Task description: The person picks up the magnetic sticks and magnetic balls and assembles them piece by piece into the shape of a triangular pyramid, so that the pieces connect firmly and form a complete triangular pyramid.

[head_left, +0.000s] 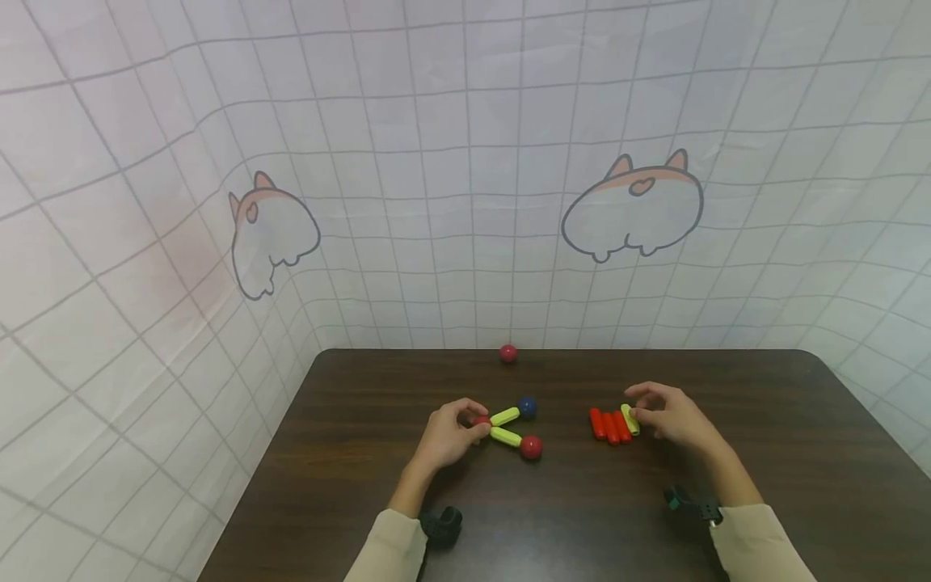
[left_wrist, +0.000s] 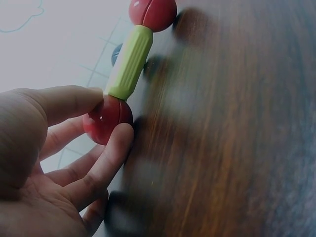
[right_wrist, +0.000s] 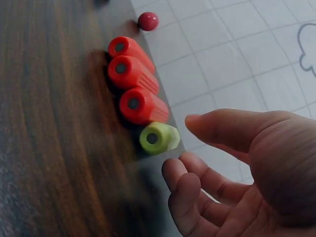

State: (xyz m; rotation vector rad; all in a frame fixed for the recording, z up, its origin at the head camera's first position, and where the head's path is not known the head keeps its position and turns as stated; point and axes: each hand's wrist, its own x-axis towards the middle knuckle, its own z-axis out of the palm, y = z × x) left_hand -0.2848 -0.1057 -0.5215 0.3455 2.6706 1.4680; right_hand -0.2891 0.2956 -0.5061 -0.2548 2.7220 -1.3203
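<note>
My left hand (head_left: 474, 422) pinches a red ball (head_left: 481, 420) between thumb and fingers. Two yellow-green rods meet at that ball: one (head_left: 505, 417) runs to a blue ball (head_left: 527, 406), the other (head_left: 505, 436) to a second red ball (head_left: 531, 446). In the left wrist view the left hand (left_wrist: 111, 112) holds the red ball (left_wrist: 106, 118) with a rod (left_wrist: 129, 61) above it. My right hand (head_left: 640, 412) hovers with loosely curled fingers beside a yellow-green rod (head_left: 629, 419), which ends a row of three red rods (head_left: 609, 425). The right wrist view shows the right hand (right_wrist: 180, 145) apart from that yellow-green rod (right_wrist: 158, 138).
A loose red ball (head_left: 507, 353) lies at the far edge of the dark wooden table (head_left: 582, 517), also seen in the right wrist view as the small red ball (right_wrist: 147, 20). A grid-patterned sheet with cartoon animals (head_left: 631, 206) hangs behind and to the left of the table.
</note>
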